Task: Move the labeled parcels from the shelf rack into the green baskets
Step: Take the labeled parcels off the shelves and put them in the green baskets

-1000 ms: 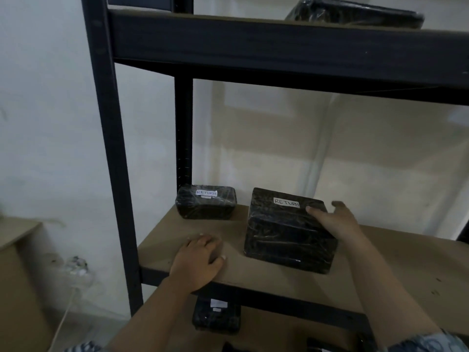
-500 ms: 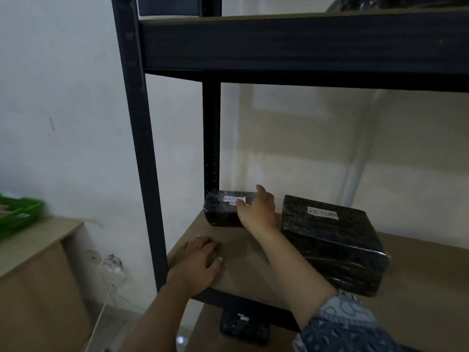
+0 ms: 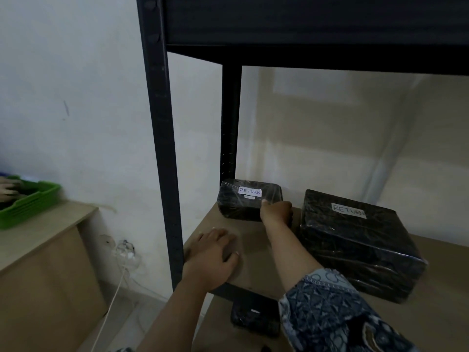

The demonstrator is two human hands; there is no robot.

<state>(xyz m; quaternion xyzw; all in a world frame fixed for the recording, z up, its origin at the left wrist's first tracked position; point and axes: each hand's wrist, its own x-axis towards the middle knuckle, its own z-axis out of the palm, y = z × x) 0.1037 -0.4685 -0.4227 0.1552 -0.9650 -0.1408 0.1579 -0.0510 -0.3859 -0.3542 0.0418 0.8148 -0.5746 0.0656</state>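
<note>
A small black wrapped parcel (image 3: 243, 199) with a white RETURN label lies at the back left of the rack's wooden shelf (image 3: 253, 252). My right hand (image 3: 278, 212) grips its right end, thumb on top. A larger black parcel (image 3: 355, 240), also labelled RETURN, lies to the right on the same shelf. My left hand (image 3: 212, 255) rests flat on the shelf's front left corner, fingers spread, holding nothing. A green basket (image 3: 30, 201) stands on a low counter at the far left.
The rack's black front post (image 3: 162, 148) stands just left of my left hand, and a dark upper shelf beam (image 3: 317, 34) hangs overhead. Another black parcel (image 3: 253, 321) lies on the shelf below. Someone else's hand (image 3: 9, 188) is in the green basket. Cables (image 3: 121, 260) hang by the wall.
My right hand left the large parcel, moved left and closed on the small parcel's right end. My left hand stayed on the shelf corner. The view swung left, showing the green basket.
</note>
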